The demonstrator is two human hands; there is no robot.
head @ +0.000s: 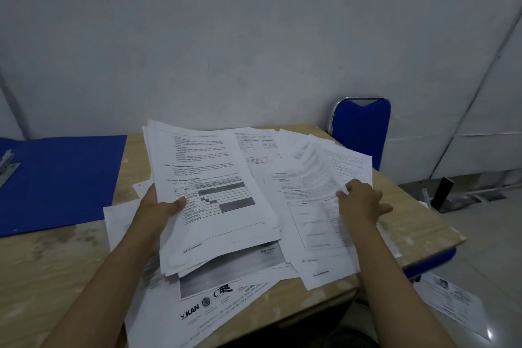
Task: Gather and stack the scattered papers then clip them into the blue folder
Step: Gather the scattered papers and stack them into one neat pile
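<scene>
My left hand (161, 205) grips the left edge of a thick stack of printed papers (214, 195), thumb on top, holding it tilted above the table. My right hand (360, 200) rests on the scattered papers (316, 178) spread over the right half of the table, fingers pinching the edge of a sheet. More loose sheets (226, 299) lie under the stack, one with logos at the front edge. The open blue folder (62, 181) lies flat at the far left, its metal clip (7, 164) at the left border.
The wooden table (56, 268) stands against a grey wall. A blue chair (361, 130) is behind its far right corner. One sheet (454, 305) lies on the floor at the right, near a dark box (443, 192).
</scene>
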